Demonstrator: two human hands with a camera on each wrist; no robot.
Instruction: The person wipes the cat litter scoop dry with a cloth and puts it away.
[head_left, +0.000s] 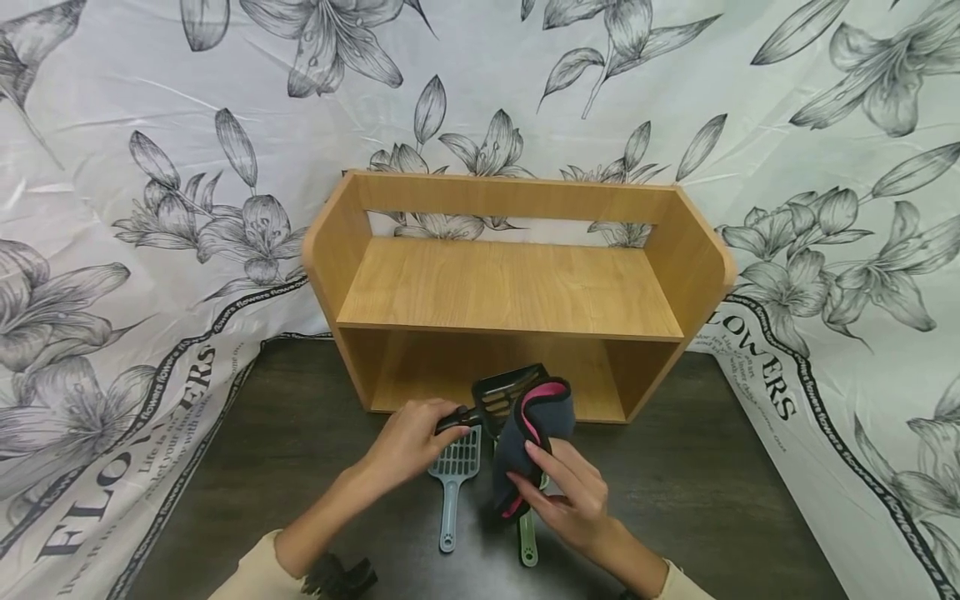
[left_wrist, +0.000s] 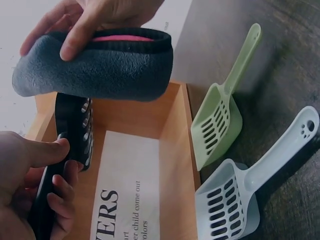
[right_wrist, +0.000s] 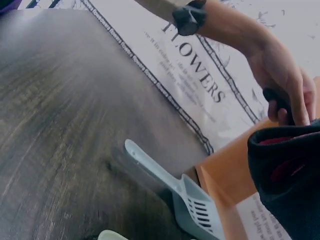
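My left hand (head_left: 411, 440) grips the handle of a black slotted litter scoop (left_wrist: 71, 122), its head pointing up and right before the shelf. In my right hand (head_left: 564, 490) is a folded cloth (head_left: 512, 454), dark grey-blue and fuzzy outside, with pink inside and a black edge. Thumb and fingers pinch it beside the black scoop's head; whether they touch I cannot tell. Below on the table lie a pale blue litter scoop (head_left: 449, 500) and a green litter scoop (left_wrist: 224, 120), handles toward me. The cloth partly hides the green one in the head view.
A two-tier wooden shelf (head_left: 510, 287) stands at the back of the dark wooden table (head_left: 300, 433). Right behind the scoops is its lower front edge. White fabric (head_left: 247, 83) printed with flowers hangs behind and along both sides.
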